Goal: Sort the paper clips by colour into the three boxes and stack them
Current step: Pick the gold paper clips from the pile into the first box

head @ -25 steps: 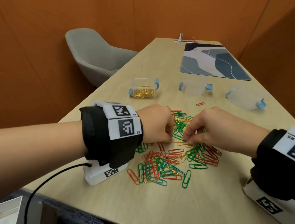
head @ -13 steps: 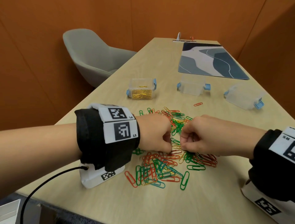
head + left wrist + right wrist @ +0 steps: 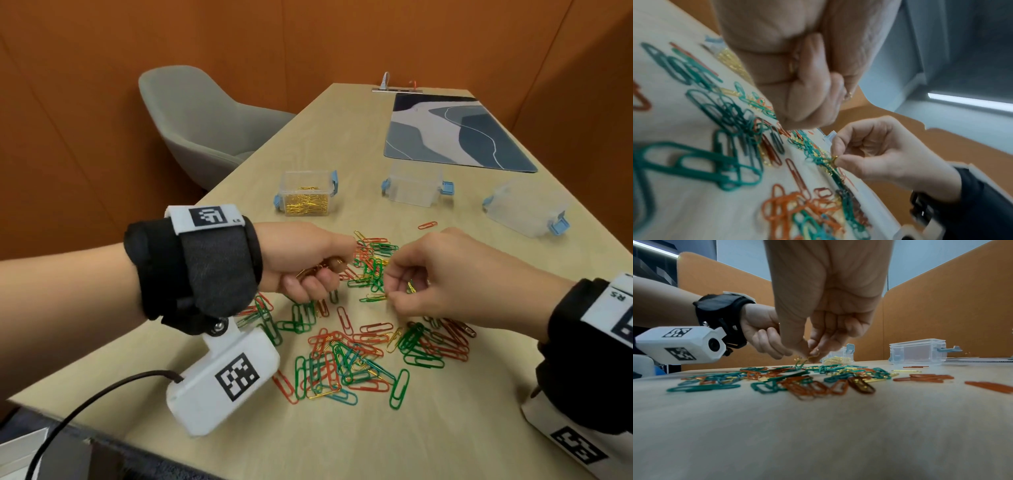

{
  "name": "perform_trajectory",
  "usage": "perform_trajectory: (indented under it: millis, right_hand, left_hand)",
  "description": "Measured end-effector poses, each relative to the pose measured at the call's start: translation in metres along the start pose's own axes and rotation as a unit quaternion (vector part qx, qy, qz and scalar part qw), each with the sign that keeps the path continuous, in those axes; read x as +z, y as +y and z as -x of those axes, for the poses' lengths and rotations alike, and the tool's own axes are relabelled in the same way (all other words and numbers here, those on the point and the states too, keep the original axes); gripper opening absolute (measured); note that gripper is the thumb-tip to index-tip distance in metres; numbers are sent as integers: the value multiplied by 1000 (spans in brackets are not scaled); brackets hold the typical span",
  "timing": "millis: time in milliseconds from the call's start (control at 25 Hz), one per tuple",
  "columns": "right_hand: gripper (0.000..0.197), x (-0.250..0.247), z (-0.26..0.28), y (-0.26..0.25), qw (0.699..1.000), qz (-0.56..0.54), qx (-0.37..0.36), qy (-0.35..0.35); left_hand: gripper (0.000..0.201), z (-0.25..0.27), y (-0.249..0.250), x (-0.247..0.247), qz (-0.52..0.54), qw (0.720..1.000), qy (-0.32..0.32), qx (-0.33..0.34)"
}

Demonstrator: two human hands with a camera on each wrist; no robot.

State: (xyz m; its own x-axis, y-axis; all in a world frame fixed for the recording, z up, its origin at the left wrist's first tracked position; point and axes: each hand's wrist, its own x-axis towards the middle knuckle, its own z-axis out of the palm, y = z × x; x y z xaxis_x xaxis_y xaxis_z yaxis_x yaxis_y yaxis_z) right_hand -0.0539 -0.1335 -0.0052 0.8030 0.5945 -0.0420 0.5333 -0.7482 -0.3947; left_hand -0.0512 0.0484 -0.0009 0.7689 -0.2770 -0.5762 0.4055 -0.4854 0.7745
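A heap of green, red and gold paper clips lies on the wooden table. My left hand hovers over the heap's left side, curled into a fist around a few gold clips. To its right, my right hand pinches a gold clip between thumb and fingers, with a green clip dangling from it. Three clear boxes with blue latches stand farther back: the left box holds gold clips, the middle box and the right box look empty.
One stray red clip lies between the heap and the boxes. A blue-grey patterned mat covers the far right of the table. A grey chair stands off the left edge. Orange walls enclose the table.
Both hands have risen off the heap and drawn apart. The left fist has turned so its curled fingers show underneath. The right hand has lifted a gold clip with a green one hanging.
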Motion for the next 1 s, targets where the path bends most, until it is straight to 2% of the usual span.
perform_trajectory:
  millis: [160,320,440,520,600,680,720,760,840,880,960,1000]
  right_hand:
    - [9,0,0,-2,997,-49,-25,54]
    - [10,-2,1,-4,982,-125,-80,119]
    - [6,1,0,-5,975,-139,-132,112]
    - [4,2,-1,-5,974,-143,-145,103]
    - [9,3,-2,-1,974,-126,-135,135]
    - [3,3,-2,1,981,-100,-88,141]
    - [3,3,-1,2,988,-83,-62,111]
    - [5,4,-1,3,995,-65,-43,65]
    - [17,4,1,2,998,-45,-17,-26]
    - [27,4,2,1,997,-45,-5,-59]
    - [42,1,5,-1,995,-42,15,-92]
    - [46,0,6,-2,994,-35,21,-102]
  left_hand:
    - [29,-1,-3,-6,96,995,-40,-5]
    - [24,-5,-6,-2,93,995,-30,-7]
    - [31,-8,-3,6,104,991,-78,-18]
    - [32,-9,0,11,97,990,-103,-17]
    - [33,-10,6,6,66,994,-85,-18]
    - [36,-15,13,-11,-6,1000,-12,-11]
    - [36,-18,20,-23,-64,997,53,4]
    - [35,-21,27,-35,-131,983,130,21]
    - [34,-27,43,-56,-253,926,274,56]
    - [35,-31,51,-64,-292,898,320,74]
    - [38,-43,61,-73,-346,862,356,105]
    - [38,-52,63,-76,-361,857,351,111]
